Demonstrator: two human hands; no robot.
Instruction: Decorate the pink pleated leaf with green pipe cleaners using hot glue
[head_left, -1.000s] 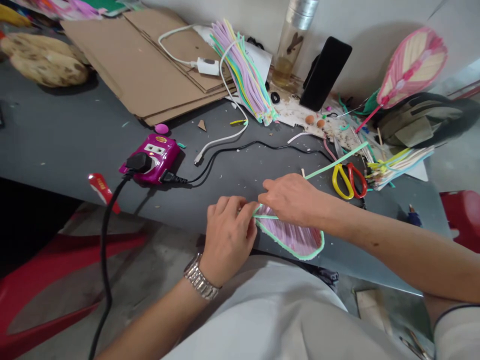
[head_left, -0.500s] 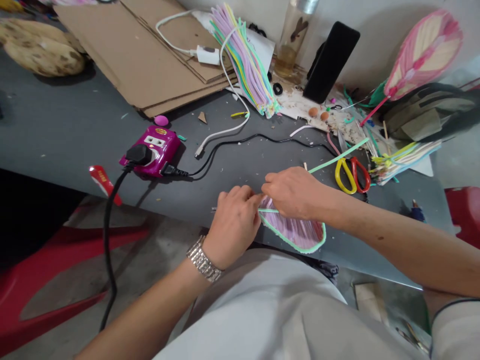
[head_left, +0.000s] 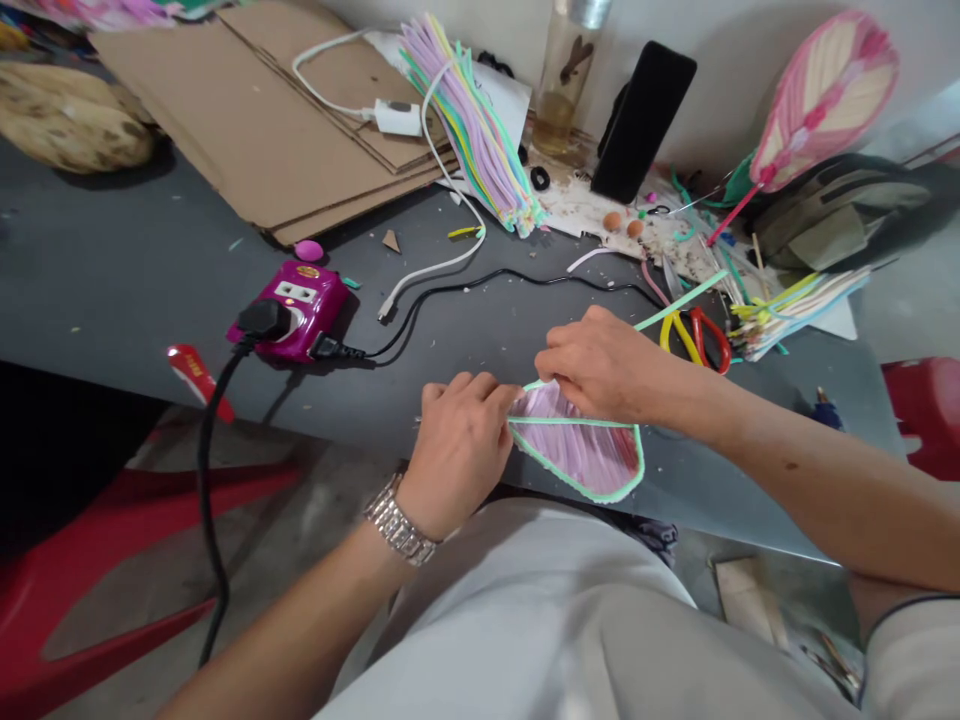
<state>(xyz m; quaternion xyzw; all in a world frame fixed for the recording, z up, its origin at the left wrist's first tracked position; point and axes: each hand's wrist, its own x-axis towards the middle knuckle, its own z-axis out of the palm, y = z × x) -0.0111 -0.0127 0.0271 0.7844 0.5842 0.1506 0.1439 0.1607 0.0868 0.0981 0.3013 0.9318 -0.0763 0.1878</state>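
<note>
A lilac leaf-shaped piece [head_left: 574, 455] with a mint-green fuzzy border lies at the table's front edge, a green strip along its middle. My left hand [head_left: 461, 450], with a metal watch at the wrist, is closed on its narrow left end. My right hand [head_left: 604, 365] pinches a mint-green pipe cleaner [head_left: 684, 298] against the far edge of the piece. The pipe cleaner's loose end sticks out beyond the right hand toward the scissors [head_left: 701, 338]. My fingers hide part of the piece's far side.
A purple socket adapter [head_left: 296, 308] with black cables sits to the left. Behind are cardboard sheets [head_left: 225, 110], a pipe cleaner bundle [head_left: 480, 130], a glass bottle [head_left: 562, 90] and a black phone [head_left: 645, 120]. A pink leaf-shaped piece [head_left: 825, 100] stands at the right, near a bag [head_left: 832, 215].
My right hand has shifted right along the far edge, uncovering more of the lilac piece and its middle strip. Green edging now shows between my hands. The left hand keeps its hold.
</note>
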